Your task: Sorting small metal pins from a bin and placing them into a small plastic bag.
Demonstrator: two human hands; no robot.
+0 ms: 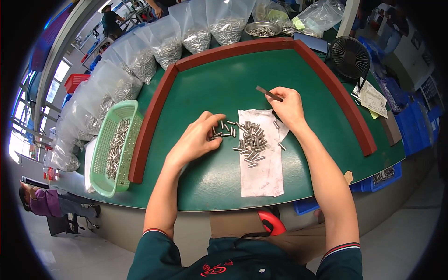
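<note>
A pile of short metal pins (252, 140) lies on a white cloth (262, 179) in front of me on the green table. A few loose pins (227, 127) have spread off the cloth to its left. My left hand (198, 137) is beside these, thumb and fingers curved apart around some of them; its palm side is hidden. My right hand (288, 106) is closed on a dark, flat, narrow strip (267, 92), held above the far right corner of the cloth. The strip's tip points to the far left.
A dark red wooden rail (154, 123) borders the work area. Left of it stands a green basket (95, 161) of pins. Clear bags (165, 44) of metal parts line the far and left edges. A metal bowl (262, 24) and a black fan (349, 57) stand at the back.
</note>
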